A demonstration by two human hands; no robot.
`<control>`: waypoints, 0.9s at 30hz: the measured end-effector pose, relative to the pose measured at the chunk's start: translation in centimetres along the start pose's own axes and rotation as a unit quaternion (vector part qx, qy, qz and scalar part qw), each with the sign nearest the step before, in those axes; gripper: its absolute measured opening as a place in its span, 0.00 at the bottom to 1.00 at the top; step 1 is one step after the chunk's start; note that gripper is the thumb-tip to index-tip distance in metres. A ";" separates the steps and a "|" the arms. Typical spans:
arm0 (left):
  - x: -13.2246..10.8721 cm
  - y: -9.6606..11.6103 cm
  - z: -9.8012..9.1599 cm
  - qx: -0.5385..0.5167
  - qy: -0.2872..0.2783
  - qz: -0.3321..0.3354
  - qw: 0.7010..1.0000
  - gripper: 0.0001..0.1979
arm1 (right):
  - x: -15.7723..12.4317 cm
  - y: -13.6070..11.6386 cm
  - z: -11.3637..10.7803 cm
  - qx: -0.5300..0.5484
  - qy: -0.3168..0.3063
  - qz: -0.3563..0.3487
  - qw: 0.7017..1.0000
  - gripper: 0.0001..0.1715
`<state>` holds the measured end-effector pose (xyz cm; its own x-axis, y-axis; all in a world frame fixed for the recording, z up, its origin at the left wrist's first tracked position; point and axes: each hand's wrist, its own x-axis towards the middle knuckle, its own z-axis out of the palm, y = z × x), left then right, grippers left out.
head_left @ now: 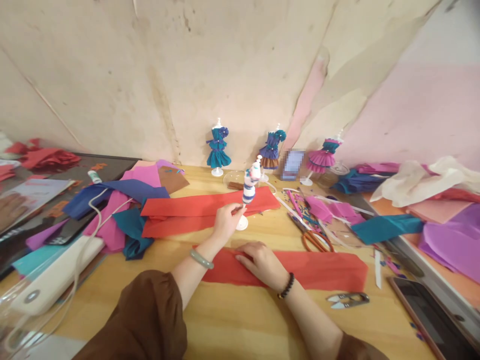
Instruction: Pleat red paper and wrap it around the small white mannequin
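Brown sleeves (pixel 138 315) at the bottom edge, both forearms stretched forward over a pale wooden worktop (pixel 232 325). Lower right, a dark-screened phone (pixel 435 315); slightly farther in, small thread snips (pixel 356 300). Just below centre, right hand (pixel 264 265) laid palm down across a near red strip (pixel 326 267), fingers loosely curled, dark bead bracelet (pixel 287 286) at the wrist; cannot tell whether pinching the strip. Beyond, at mid-frame, left hand (pixel 226 221) reaching forward, thumb and fingers pinched on the stem of a small white-and-blue dress form (pixel 249 190), tilted to the right above its round white base (pixel 243 224). Behind, a far red strip (pixel 180 212); right of centre, orange-handled scissors (pixel 313 233) beside bright scraps (pixel 318 207). Farthest, against a stained, peeling wall (pixel 112 75) with pink patches, three dressed miniature forms (pixel 218 147).
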<state>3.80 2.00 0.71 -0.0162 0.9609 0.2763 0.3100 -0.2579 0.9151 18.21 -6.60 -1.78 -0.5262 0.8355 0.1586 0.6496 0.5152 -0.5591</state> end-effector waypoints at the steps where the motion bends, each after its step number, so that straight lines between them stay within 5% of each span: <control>1: 0.1 -0.3 -0.8 -0.003 -0.007 0.004 1.000 0.08 | 0.0 0.0 -0.1 0.000 -0.004 -0.001 1.000 0.11; 9: -0.6 -2.8 -6.8 -0.036 -0.055 0.003 0.998 0.15 | -0.5 0.7 -2.2 0.013 -0.063 0.017 0.998 0.12; 16: -2.6 -3.4 -8.5 -0.054 -0.025 -0.004 0.998 0.14 | 0.8 0.3 -3.6 -0.100 -0.053 0.074 0.991 0.14; 27: -2.8 -4.2 -9.9 -0.096 0.040 0.002 0.995 0.17 | 6.4 -4.7 1.0 -0.052 -0.112 0.060 0.991 0.07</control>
<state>-6.91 -0.60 -1.03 -0.0931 0.9507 0.2959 0.1227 -0.2840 0.9509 11.23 -3.84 1.09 -0.5429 0.8344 -0.0949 0.7614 0.4414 -0.4748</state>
